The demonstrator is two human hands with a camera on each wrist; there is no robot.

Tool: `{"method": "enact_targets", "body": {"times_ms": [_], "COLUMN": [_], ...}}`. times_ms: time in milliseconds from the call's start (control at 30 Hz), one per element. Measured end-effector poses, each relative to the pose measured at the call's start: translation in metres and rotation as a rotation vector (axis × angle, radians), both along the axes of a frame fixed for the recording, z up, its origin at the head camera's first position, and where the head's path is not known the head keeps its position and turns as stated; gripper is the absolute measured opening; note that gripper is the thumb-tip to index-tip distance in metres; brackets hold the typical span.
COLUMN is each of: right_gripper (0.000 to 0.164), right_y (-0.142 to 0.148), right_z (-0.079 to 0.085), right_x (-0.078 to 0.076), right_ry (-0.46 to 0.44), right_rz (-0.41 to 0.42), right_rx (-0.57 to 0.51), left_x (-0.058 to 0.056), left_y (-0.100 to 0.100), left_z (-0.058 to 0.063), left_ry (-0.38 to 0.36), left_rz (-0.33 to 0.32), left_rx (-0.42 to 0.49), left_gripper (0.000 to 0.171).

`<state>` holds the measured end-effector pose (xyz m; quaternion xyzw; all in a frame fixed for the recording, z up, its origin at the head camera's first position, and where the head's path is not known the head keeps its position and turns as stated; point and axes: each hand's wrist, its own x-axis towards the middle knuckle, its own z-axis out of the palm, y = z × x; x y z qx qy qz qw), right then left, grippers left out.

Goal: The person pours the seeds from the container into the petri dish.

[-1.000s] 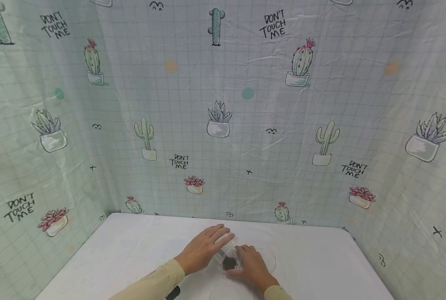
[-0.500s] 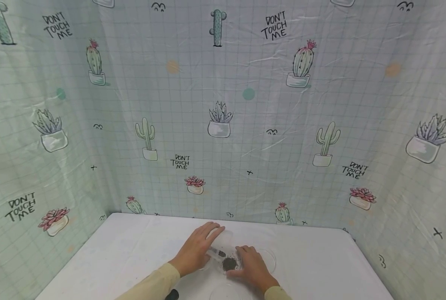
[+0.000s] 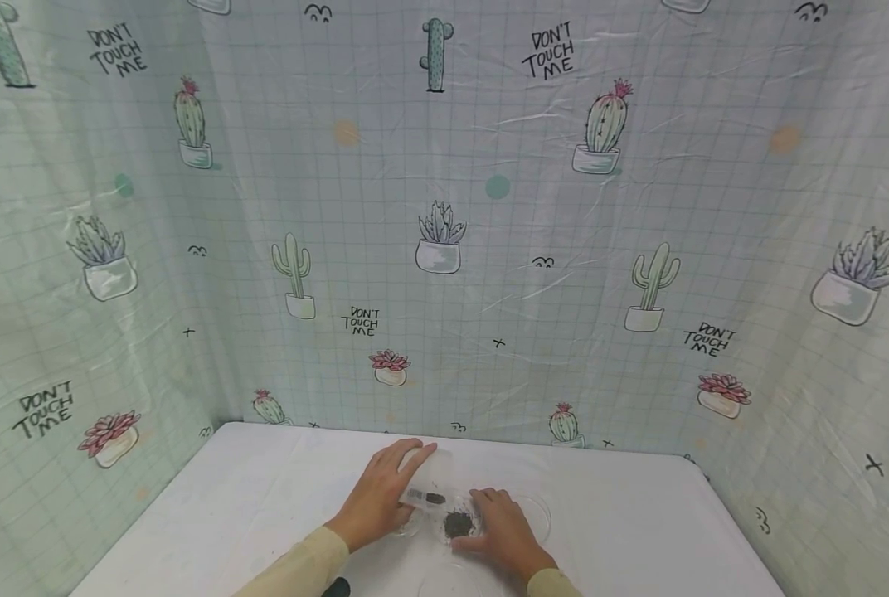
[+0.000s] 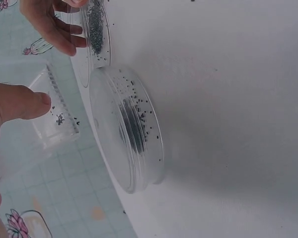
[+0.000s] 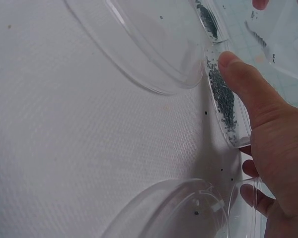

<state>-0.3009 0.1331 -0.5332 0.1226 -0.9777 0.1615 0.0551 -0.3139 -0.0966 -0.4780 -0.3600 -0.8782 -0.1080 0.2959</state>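
My left hand (image 3: 377,499) grips a clear plastic bag (image 4: 20,144), its thumb pressed on the film. A few dark granules cling near the bag's lower edge in the left wrist view. My right hand (image 3: 502,532) holds the rim of a clear round dish (image 5: 236,136) with its thumb and fingers. A pile of dark granules (image 3: 458,524) lies in that dish. Just beside it, under the bag side, stands another clear dish (image 4: 154,171), also bearing a dark pile and scattered grains.
Clear round dishes or lids (image 5: 154,87) lie on the white table (image 3: 609,531), one to the right (image 3: 547,518) of the right hand. A black object (image 3: 337,588) is partly visible at the bottom. Loose grains dot the tabletop. A cactus-print curtain (image 3: 444,356) surrounds the table.
My left hand has drawn back to the left with the bag, away from the right-hand dish. The pile there looks slightly larger. My right hand stays in place.
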Motion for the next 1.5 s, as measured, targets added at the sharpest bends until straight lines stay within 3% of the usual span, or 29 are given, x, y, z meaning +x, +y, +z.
{"method": "enact_targets", "body": {"times_ms": [667, 1067, 1333, 1500], "right_gripper": [0.087, 0.087, 0.088, 0.088], "right_y": [0.000, 0.000, 0.000, 0.000], "right_z": [0.004, 0.002, 0.001, 0.001], "right_x": [0.006, 0.005, 0.004, 0.005], "right_ry": [0.032, 0.034, 0.037, 0.023], "right_rz": [0.027, 0.026, 0.018, 0.013], "right_rx": [-0.022, -0.021, -0.009, -0.015], "left_x": [0.004, 0.002, 0.003, 0.003], "left_y": [-0.024, -0.036, -0.043, -0.049], "left_z": [-0.004, -0.011, -0.014, -0.017], "left_ry": [-0.040, -0.029, -0.083, -0.109], "left_rz": [0.129, 0.183, 0.192, 0.229], "left_rx": [0.153, 0.174, 0.227, 0.238], "left_gripper": [0.104, 0.105, 0.108, 0.109]}}
